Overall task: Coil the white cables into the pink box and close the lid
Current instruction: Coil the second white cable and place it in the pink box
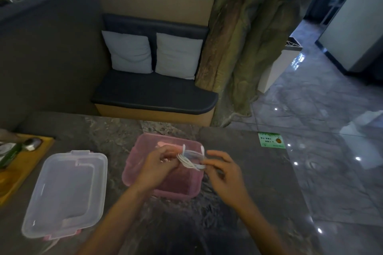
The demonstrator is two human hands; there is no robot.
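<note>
An open pink box [143,147] stands on the dark marble table in front of me. Above its middle I hold a bundle of white cable [189,161], folded into several loops. My left hand [157,168] pinches the bundle's left end. My right hand [222,168] grips its right end with thumb and forefinger. A clear lid [66,194] with pink clips lies flat on the table, to the left of the box. The inside of the box is mostly hidden by my hands.
A wooden tray [22,170] with a spoon and a dark bottle sits at the left table edge. A small green card [271,140] lies at the far right of the table [259,192]. Beyond it are a cushioned bench and a glossy floor.
</note>
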